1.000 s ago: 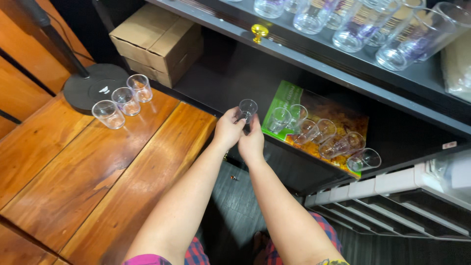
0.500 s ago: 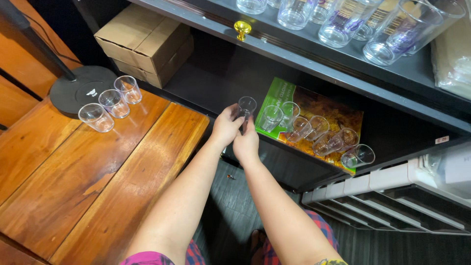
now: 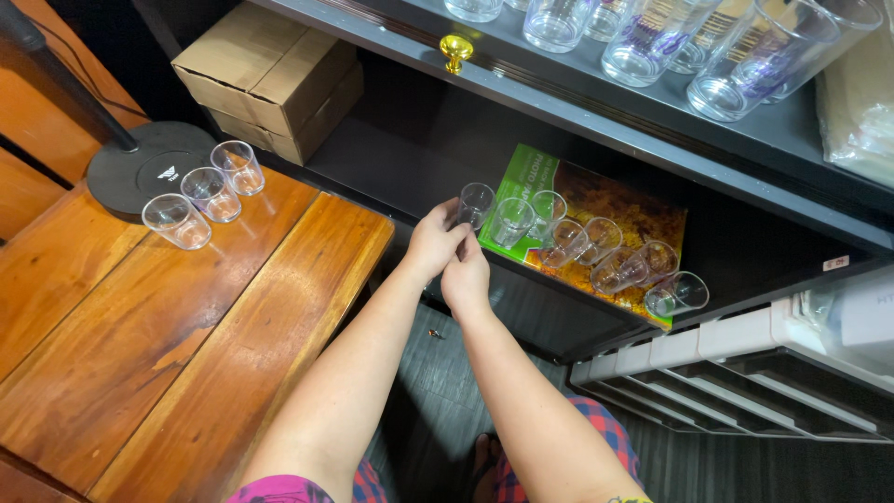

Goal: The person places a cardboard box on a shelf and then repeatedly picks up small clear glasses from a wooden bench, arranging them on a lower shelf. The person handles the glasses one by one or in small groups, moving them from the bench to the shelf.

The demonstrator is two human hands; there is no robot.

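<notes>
Head view: small glass held at shelf edge

A small clear glass is gripped by the left hand at the lower shelf, the right hand closed against it. Beside it, glasses are lined on a green-orange board; three glasses are left on the wooden table

Bare forearms, pink sleeve, red-and-blue plaid shorts.
</notes>
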